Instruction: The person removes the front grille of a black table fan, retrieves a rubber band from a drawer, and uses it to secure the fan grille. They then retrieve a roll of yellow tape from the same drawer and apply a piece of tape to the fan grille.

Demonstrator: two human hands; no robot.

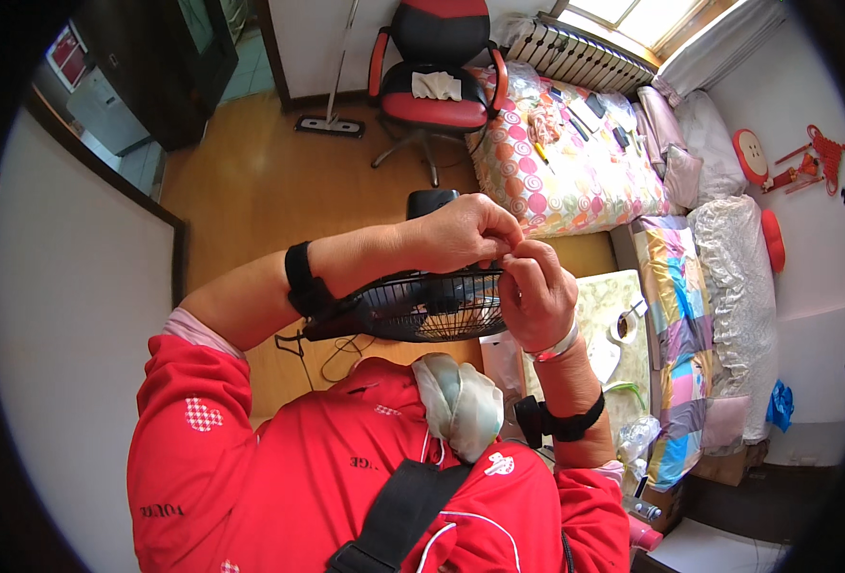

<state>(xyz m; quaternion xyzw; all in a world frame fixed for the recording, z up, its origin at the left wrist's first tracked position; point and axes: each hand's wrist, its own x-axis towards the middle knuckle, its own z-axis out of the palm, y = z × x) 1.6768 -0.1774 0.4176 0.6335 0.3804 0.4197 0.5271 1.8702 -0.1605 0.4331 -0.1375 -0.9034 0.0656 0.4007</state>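
Note:
Both my hands are raised together over a black electric fan [432, 310], their fingertips meeting. My left hand [461, 232] is closed in a pinch, thumb against bent fingers. Close against it, my right hand [540, 291] has its fingers curled in a pinch too. Whatever lies between the fingertips is too small or hidden to make out. The fan's wire cage shows beneath the hands, and its dark rear housing [432, 201] pokes out beyond my left wrist. Black straps circle both forearms.
A red and black swivel chair [437, 110] holding a cloth stands ahead, beside a flat mop [330, 125]. At right are a patterned covered surface [575, 196] with small items, a pale table [606, 291] bearing a cup, and a cushioned seat [685, 334]. A cable [341, 358] trails over the floor.

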